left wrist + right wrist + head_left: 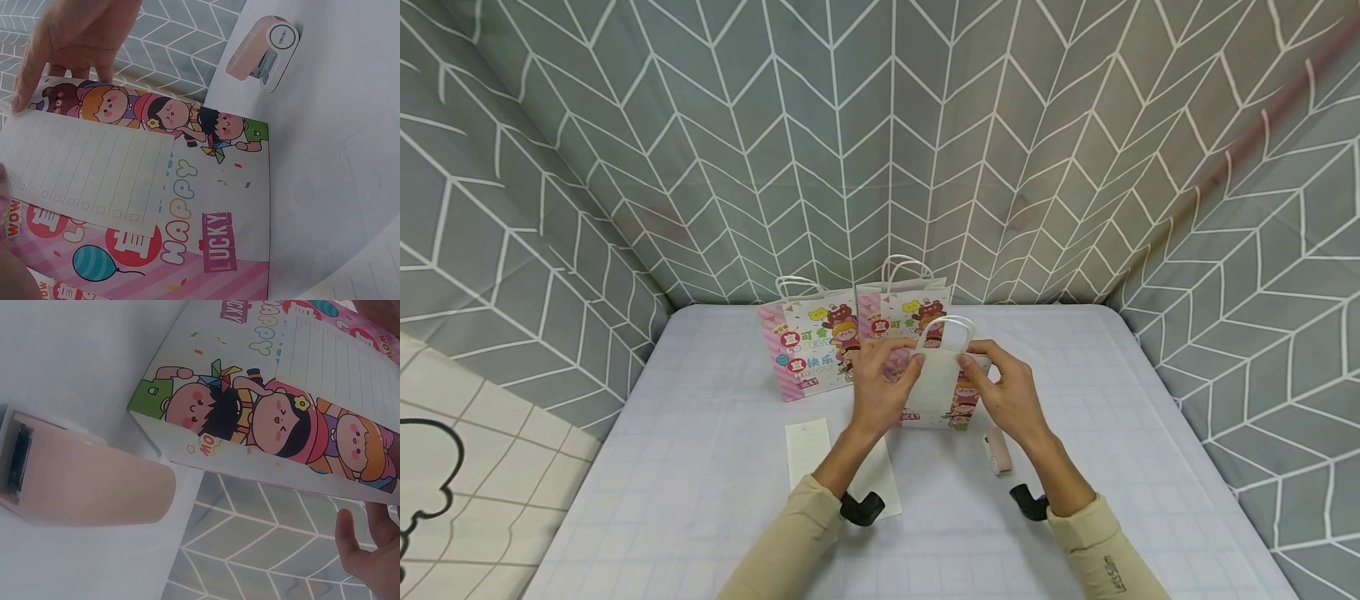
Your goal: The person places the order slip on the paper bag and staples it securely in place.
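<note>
A paper gift bag (934, 417) with cartoon figures and white handles stands upright between both hands. A lined checklist sheet (938, 383) lies flat over its upper front, just under the handles. My left hand (880, 379) pinches the sheet's upper left corner against the bag rim, thumb in front. At the upper right corner, my right hand (1011, 387) does the same, its thumb on the sheet (87, 169) in the left wrist view. A pink stapler (100, 475) lies on the table close to the bag's lower right corner.
Two matching gift bags, one at the left (808, 350) and one behind (898, 304), stand at the back. More paper sheets (807, 450) lie on the white-clothed table (700, 467), partly under my left forearm. A patterned curtain (865, 167) hangs behind.
</note>
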The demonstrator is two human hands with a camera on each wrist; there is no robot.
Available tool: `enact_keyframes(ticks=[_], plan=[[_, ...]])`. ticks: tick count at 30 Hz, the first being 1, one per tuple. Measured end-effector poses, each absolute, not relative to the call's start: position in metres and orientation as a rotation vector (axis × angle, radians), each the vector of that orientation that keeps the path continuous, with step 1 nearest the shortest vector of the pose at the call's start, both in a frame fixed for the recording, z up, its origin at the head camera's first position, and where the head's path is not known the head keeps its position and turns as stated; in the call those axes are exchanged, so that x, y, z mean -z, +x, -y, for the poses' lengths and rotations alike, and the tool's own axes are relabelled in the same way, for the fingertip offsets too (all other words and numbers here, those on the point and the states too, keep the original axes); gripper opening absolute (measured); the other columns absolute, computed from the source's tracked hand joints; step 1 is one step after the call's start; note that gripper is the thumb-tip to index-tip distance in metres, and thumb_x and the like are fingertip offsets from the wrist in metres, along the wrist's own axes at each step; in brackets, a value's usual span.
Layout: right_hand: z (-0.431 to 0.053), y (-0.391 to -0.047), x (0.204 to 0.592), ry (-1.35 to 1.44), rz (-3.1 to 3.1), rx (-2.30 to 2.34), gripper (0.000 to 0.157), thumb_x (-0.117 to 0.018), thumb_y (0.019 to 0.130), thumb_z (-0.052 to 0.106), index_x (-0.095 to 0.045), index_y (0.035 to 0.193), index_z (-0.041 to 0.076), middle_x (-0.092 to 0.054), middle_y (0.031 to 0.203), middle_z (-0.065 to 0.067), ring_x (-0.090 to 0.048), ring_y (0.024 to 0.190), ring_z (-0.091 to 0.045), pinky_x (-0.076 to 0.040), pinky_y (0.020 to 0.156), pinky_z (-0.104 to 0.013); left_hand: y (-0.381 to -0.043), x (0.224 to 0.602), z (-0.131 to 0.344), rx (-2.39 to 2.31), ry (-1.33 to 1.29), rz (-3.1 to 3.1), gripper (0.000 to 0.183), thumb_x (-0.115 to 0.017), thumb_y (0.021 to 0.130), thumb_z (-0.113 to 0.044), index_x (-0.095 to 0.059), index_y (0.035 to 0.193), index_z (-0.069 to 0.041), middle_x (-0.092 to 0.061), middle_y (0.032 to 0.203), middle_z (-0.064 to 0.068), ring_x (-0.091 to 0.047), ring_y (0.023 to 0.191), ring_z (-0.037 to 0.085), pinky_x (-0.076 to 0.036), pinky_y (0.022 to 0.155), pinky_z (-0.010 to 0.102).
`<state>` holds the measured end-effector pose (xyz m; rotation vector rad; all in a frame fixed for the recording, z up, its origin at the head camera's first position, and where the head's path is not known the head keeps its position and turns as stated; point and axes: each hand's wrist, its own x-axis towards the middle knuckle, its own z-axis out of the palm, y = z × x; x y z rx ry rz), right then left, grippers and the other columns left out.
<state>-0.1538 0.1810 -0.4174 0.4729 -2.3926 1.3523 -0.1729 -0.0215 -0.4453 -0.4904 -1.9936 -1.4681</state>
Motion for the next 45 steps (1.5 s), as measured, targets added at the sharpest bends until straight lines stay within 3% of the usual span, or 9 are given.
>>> enact_keyframes(ticks=[13, 18, 24, 30, 35, 40, 45], plan=[[-0.189, -0.150, 0.419, 0.441, 2.445, -1.351, 0.040, -0.068, 0.098, 0.029, -0.055, 0.133, 0.015, -0.067, 0.126, -0.008, -0.062, 0.114, -0.030, -0.051, 0.086, -0.056, -0.174, 0.446, 0.020, 1.446, -0.482, 1.989, 0.020, -0.079, 0.087, -0.017, -0.072, 0.105, -0.014, -0.074, 0.104, 0.001, -0.052, 0.093, 0.019, -0.027, 0.090, 0.046], [-0.198, -0.146, 0.422, 0.429, 2.451, -1.376, 0.049, -0.069, 0.097, 0.024, -0.048, 0.140, 0.016, -0.062, 0.130, -0.013, -0.058, 0.118, -0.033, -0.045, 0.096, -0.058, -0.174, 0.447, 0.020, 1.443, -0.482, 1.979, 0.020, -0.079, 0.087, -0.016, -0.072, 0.106, -0.014, -0.074, 0.103, 0.002, -0.051, 0.092, 0.020, -0.026, 0.089, 0.046], [-0.211, -0.145, 0.431, 0.430, 2.428, -1.388, 0.048, -0.065, 0.099, 0.015, -0.046, 0.143, 0.013, -0.061, 0.128, -0.011, -0.056, 0.119, -0.027, -0.040, 0.103, -0.048, -0.177, 0.447, 0.020, 1.437, -0.474, 1.972, 0.020, -0.079, 0.087, -0.016, -0.072, 0.105, -0.013, -0.075, 0.103, 0.003, -0.051, 0.090, 0.022, -0.027, 0.086, 0.045], [-0.229, -0.140, 0.440, 0.299, 2.536, -1.306, 0.029, -0.062, 0.101, 0.032, -0.064, 0.124, 0.015, -0.069, 0.115, -0.002, -0.060, 0.111, -0.022, -0.045, 0.095, -0.051, -0.179, 0.448, 0.019, 1.439, -0.477, 1.981, 0.020, -0.079, 0.088, -0.018, -0.071, 0.105, -0.013, -0.075, 0.104, 0.003, -0.052, 0.091, 0.021, -0.027, 0.087, 0.045], [-0.248, -0.132, 0.456, 0.210, 2.666, -1.235, 0.034, -0.060, 0.101, 0.040, -0.066, 0.120, 0.013, -0.071, 0.110, -0.004, -0.064, 0.106, -0.027, -0.046, 0.093, -0.054, -0.178, 0.448, 0.018, 1.440, -0.500, 1.988, 0.020, -0.079, 0.088, -0.018, -0.071, 0.106, -0.014, -0.075, 0.106, 0.002, -0.052, 0.093, 0.020, -0.026, 0.088, 0.046], [-0.261, -0.126, 0.473, 0.154, 2.880, -1.202, 0.038, -0.060, 0.101, 0.039, -0.062, 0.126, 0.010, -0.070, 0.112, -0.008, -0.065, 0.103, -0.027, -0.051, 0.088, -0.047, -0.178, 0.446, 0.020, 1.425, -0.490, 1.990, 0.020, -0.079, 0.088, -0.017, -0.071, 0.106, -0.013, -0.075, 0.106, 0.003, -0.053, 0.094, 0.021, -0.026, 0.089, 0.046], [-0.269, -0.122, 0.483, 0.130, 3.103, -1.290, 0.057, -0.068, 0.095, 0.041, -0.053, 0.137, 0.006, -0.063, 0.115, -0.010, -0.061, 0.097, -0.022, -0.049, 0.079, -0.037, -0.178, 0.447, 0.020, 1.435, -0.482, 1.983, 0.020, -0.079, 0.087, -0.017, -0.072, 0.106, -0.013, -0.075, 0.105, 0.003, -0.053, 0.093, 0.021, -0.025, 0.089, 0.046]])
